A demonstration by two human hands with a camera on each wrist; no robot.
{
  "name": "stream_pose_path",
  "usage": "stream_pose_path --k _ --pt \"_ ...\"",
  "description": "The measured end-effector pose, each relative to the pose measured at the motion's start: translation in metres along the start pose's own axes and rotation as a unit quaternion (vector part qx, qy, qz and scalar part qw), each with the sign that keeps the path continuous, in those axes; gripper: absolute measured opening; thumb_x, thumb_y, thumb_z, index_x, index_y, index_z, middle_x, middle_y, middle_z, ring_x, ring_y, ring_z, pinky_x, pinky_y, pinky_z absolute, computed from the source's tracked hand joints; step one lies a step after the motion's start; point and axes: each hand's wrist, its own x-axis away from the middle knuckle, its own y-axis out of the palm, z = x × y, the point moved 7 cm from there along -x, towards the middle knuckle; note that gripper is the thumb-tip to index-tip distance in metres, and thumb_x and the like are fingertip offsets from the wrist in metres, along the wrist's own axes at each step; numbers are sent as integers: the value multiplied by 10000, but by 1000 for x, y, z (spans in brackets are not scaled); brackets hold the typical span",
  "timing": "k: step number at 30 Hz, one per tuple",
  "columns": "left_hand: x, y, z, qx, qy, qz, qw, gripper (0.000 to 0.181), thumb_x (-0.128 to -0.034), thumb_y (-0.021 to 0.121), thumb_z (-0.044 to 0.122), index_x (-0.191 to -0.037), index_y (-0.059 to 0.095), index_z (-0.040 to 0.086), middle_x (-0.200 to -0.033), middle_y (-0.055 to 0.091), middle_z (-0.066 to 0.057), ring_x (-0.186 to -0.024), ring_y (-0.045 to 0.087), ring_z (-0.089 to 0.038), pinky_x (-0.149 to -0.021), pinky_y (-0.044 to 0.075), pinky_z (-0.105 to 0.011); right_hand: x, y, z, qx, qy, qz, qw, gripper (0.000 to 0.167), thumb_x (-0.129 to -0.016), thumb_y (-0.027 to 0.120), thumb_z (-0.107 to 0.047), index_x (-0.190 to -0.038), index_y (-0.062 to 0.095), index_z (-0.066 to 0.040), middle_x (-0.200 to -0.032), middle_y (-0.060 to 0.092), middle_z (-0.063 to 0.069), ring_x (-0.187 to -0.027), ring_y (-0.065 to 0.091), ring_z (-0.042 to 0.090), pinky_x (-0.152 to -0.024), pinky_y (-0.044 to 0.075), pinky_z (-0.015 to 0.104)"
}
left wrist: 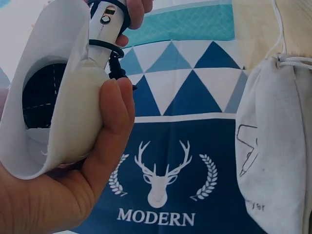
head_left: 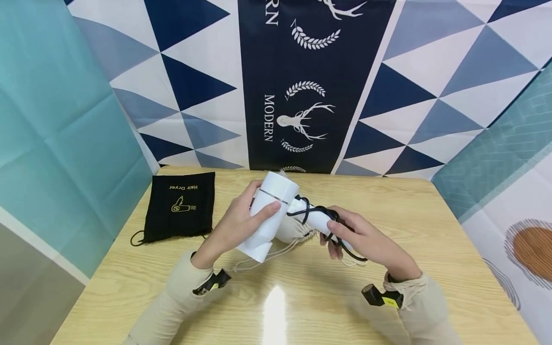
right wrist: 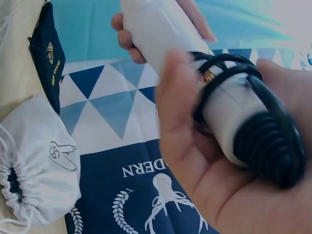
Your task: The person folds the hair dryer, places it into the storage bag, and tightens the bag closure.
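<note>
A white hair dryer [head_left: 268, 211] is held up above the table between both hands. My left hand [head_left: 239, 223] grips its barrel, with the thumb laid along one side. Around the handle curl the fingers of my right hand [head_left: 360, 235]. The black cord [right wrist: 226, 63] is wound about that handle, and its ribbed base shows in the right wrist view. In the left wrist view the wide white nozzle [left wrist: 73, 107] faces the camera. Beneath the dryer lies a white drawstring bag [head_left: 293, 230], partly hidden by it; a dryer drawing is on its side.
A black drawstring pouch [head_left: 178, 208] printed "Hair Dryer" lies at the back left of the wooden table [head_left: 409, 215]. A patterned cloth backdrop [head_left: 310, 110] rises at the table's back edge, with teal panels at the left and right.
</note>
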Motion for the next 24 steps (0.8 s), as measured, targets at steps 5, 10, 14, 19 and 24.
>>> stream_pose_path --k 5,10,14,19,24 --pt "0 10 0 -66 38 -120 9999 575 -965 632 403 -1440 393 182 -1012 634 -129 -724 677 -217 -512 560 -351 4 4 2 357 433 168 9983 225 -1100 343 -149 -1195 438 31 -831 571 187 -467 492 186 -393 445 325" --pt "2 17 0 -361 203 -155 9990 626 -966 628 429 -1465 356 165 -1007 608 -78 -716 665 -168 -523 556 -326 4 6 4 836 678 189 9940 204 -1094 393 -203 -1144 454 -15 -745 558 120 -475 486 150 -397 439 305" --pt "2 18 0 -320 213 -87 9992 619 -954 644 432 -1447 366 179 -1010 606 -57 -724 666 -167 -537 560 -336 3 6 4 875 683 220 9936 194 -1083 434 -213 -1125 460 -26 -716 564 123 -451 495 182 -407 456 323" --pt "2 24 -5 142 -70 -527 9985 650 -941 664 404 -1441 330 158 -1127 569 -104 -802 664 -210 -605 573 -359 4 9 10 751 971 128 9924 220 -1063 495 -233 -1089 467 -16 -725 598 122 -443 514 180 -398 475 344" --pt "-1 25 -13 247 -273 -766 9964 636 -949 644 420 -1430 336 140 -1129 557 -116 -813 658 -226 -615 570 -378 2 15 14 753 1060 201 9913 239 -1060 501 -278 -1064 480 -41 -707 585 102 -445 486 143 -378 457 331"
